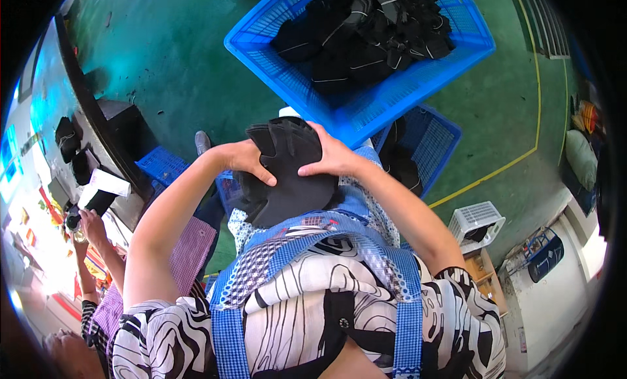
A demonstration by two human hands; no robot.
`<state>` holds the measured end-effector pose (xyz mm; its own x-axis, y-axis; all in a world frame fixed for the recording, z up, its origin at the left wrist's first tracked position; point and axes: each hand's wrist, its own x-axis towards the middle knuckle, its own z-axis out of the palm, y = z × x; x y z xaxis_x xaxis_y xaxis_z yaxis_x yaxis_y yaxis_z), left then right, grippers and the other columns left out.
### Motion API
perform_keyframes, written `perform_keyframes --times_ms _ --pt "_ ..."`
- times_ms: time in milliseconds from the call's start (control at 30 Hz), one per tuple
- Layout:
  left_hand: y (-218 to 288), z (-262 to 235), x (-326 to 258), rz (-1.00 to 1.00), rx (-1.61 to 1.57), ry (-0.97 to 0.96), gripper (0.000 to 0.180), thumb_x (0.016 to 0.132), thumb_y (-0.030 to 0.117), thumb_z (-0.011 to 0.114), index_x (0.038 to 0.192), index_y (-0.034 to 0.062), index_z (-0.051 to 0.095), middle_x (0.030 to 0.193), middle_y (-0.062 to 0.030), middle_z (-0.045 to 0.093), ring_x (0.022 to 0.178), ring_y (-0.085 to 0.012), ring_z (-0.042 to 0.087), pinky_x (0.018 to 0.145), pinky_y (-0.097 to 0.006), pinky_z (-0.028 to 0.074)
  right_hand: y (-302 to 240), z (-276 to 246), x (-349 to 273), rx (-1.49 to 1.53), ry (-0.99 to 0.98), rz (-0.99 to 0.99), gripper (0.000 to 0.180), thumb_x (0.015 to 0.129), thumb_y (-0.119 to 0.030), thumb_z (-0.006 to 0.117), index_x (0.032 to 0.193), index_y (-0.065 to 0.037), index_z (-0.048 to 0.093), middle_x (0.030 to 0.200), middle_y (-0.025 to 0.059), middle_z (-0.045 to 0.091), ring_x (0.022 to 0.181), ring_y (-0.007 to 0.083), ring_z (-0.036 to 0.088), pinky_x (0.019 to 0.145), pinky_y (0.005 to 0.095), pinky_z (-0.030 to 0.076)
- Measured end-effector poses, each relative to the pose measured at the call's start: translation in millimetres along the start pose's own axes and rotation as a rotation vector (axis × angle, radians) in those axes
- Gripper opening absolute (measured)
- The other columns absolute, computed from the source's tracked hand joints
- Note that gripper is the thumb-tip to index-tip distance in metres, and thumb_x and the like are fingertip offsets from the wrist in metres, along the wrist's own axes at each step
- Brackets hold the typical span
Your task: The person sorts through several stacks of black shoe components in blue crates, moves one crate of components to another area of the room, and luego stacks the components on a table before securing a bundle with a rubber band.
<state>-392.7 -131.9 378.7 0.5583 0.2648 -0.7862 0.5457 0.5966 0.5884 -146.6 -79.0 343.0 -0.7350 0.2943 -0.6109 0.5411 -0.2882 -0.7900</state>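
Both my hands grip a thick stack of black fabric pieces over my lap, with curved edges and pointed tabs at the top. My left hand is closed on the stack's left side, thumb lying on the front face. On the opposite side my right hand clasps it, thumb also pressed on the front; the other fingers of both hands are mostly behind the stack. Just beyond my right hand stands a large blue plastic crate, with a heap of black pieces, some edged with a pale line.
A second blue crate with black pieces sits lower, under the large one. At left, another person's hand works at a bench with black pieces on it. A smaller blue crate stands beside that bench; a white basket is at right.
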Motion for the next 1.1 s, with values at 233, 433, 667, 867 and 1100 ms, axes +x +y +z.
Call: perform_keyframes --times_ms 233,433,667,867,1100 --pt "26.8 -19.4 -9.7 -0.02 -0.37 0.04 0.083 0.055 0.023 0.087 0.127 0.0048 0.05 0.125 -0.0113 0.054 0.117 -0.0228 0.049 0.1 -0.036 0.038 -40.1 -21.1 -5.0 0.167 0.031 0.111 0.103 0.054 -0.043 0.084 0.134 -0.001 0.034 0.123 0.0197 0.053 0.115 0.0304 0.051 0.099 0.0357 0.039" --pt "0.5 4.0 -5.4 0.16 -0.356 0.118 0.082 0.055 0.017 0.085 0.127 0.0025 0.048 0.118 -0.0087 0.058 0.111 -0.0206 0.053 0.098 -0.033 0.04 -8.6 -8.2 -11.3 0.276 0.063 0.09 0.079 0.072 -0.04 0.073 0.133 -0.002 0.039 0.121 0.0169 0.053 0.112 0.0268 0.052 0.096 0.0344 0.041" --pt "3.2 12.5 -16.2 0.181 -0.501 0.065 0.074 0.054 0.011 0.085 0.121 0.0003 0.053 0.114 -0.0097 0.06 0.106 -0.02 0.055 0.095 -0.033 0.043 83.5 2.3 34.1 0.748 0.043 0.318 0.031 0.093 -0.025 0.05 0.114 -0.004 0.057 0.095 0.0045 0.063 0.085 0.012 0.06 0.077 0.0272 0.051" --pt "-27.6 42.6 -27.1 0.195 -0.721 -0.003 0.069 0.057 0.01 0.084 0.118 -0.0016 0.055 0.113 -0.012 0.061 0.106 -0.0218 0.056 0.095 -0.035 0.043 18.2 26.6 2.7 1.166 -0.294 0.5 0.036 0.092 -0.019 0.051 0.123 -0.001 0.054 0.119 0.0093 0.059 0.109 0.0165 0.056 0.096 0.0304 0.043" --pt "-43.2 75.9 -12.4 0.306 -1.03 -0.099 0.068 0.054 0.006 0.084 0.116 -0.0034 0.056 0.111 -0.0136 0.063 0.104 -0.0237 0.058 0.093 -0.035 0.045 29.4 41.0 1.9 0.734 -0.37 0.33 0.037 0.091 -0.018 0.052 0.124 0.0 0.052 0.121 0.0109 0.057 0.111 0.0191 0.055 0.098 0.0319 0.043"
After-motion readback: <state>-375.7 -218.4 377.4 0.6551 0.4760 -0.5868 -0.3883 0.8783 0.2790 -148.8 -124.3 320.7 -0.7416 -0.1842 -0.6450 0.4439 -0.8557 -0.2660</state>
